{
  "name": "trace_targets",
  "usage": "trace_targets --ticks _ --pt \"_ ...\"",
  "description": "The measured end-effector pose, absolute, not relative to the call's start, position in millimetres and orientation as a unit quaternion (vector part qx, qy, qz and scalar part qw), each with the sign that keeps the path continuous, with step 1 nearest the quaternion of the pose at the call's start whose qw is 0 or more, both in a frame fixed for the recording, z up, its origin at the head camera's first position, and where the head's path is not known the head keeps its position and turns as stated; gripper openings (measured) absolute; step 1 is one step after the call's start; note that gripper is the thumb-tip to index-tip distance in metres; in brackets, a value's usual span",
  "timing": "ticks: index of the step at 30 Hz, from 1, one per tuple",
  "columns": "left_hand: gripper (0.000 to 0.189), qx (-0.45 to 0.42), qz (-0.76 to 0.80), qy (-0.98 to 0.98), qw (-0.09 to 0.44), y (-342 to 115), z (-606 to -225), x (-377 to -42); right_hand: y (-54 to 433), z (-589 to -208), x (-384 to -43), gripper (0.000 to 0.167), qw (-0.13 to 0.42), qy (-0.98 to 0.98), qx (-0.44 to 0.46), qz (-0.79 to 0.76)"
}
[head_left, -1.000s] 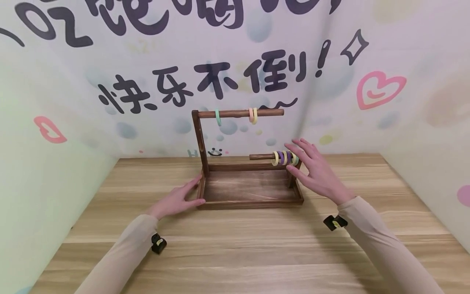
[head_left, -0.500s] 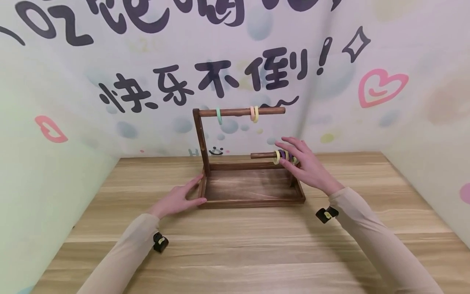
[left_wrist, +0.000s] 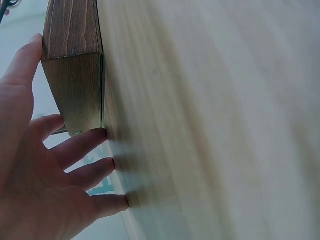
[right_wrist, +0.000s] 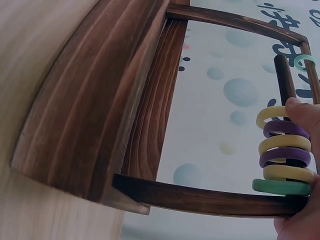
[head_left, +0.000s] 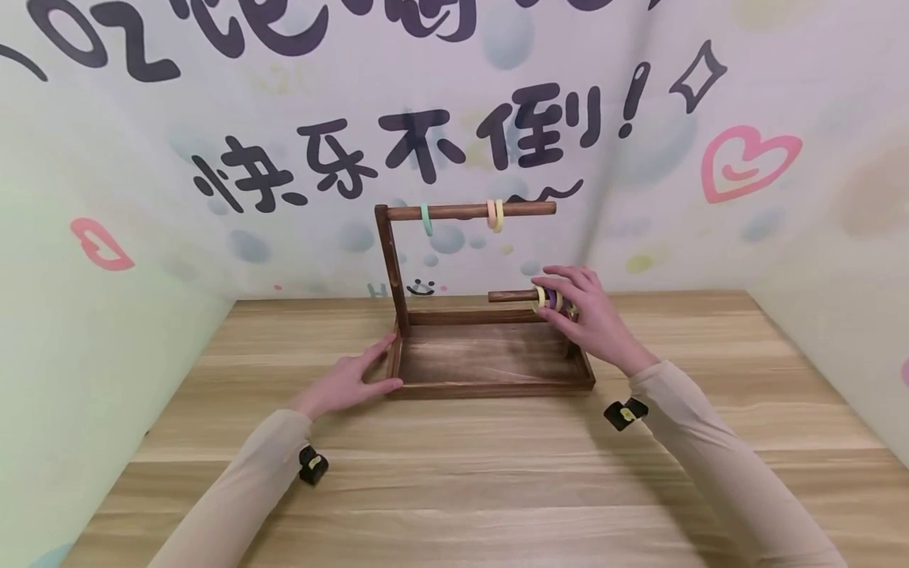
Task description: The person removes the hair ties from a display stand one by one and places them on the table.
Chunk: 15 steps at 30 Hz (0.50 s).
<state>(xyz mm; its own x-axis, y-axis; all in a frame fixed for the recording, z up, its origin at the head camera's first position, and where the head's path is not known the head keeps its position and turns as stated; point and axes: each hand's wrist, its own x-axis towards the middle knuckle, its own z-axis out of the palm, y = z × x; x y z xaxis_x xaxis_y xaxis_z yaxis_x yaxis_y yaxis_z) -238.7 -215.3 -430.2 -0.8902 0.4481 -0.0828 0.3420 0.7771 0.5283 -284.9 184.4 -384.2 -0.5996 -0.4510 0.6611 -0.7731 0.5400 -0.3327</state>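
A dark wooden stand (head_left: 490,388) with a shallow tray base and two rods sits on the table. My left hand (head_left: 348,384) rests at its left end, fingers spread, with the thumb at the front corner. In the left wrist view the fingertips of that left hand (left_wrist: 55,175) touch the wood and the table. My right hand (head_left: 592,319) curves around several rings on the lower rod (head_left: 507,297), thumb and finger at the outermost yellow ring (right_wrist: 270,114). Behind it are purple and yellow rings, then a green ring (right_wrist: 280,187) by the post.
The upper rod (head_left: 454,211) carries a mint ring (head_left: 427,220), a pink ring (head_left: 491,214) and a pale yellow ring (head_left: 499,216). A printed wall sheet (head_left: 312,244) stands behind the table (head_left: 454,481).
My right hand has moved left and closed in over the rings on the lower rod. My left hand stays at the stand's left end. The view has shifted slightly.
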Motion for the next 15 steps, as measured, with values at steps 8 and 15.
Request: trace_targets --ticks 8,15 --pt "0.085 0.213 0.254 0.939 0.097 -216.9 -430.1 -239.7 180.6 -382.2 -285.1 0.042 0.266 -0.844 0.348 0.309" --pt "0.085 0.208 0.256 0.939 0.100 -216.0 -428.1 -237.6 178.0 -380.0 -284.1 0.041 0.273 -0.849 0.343 0.297"
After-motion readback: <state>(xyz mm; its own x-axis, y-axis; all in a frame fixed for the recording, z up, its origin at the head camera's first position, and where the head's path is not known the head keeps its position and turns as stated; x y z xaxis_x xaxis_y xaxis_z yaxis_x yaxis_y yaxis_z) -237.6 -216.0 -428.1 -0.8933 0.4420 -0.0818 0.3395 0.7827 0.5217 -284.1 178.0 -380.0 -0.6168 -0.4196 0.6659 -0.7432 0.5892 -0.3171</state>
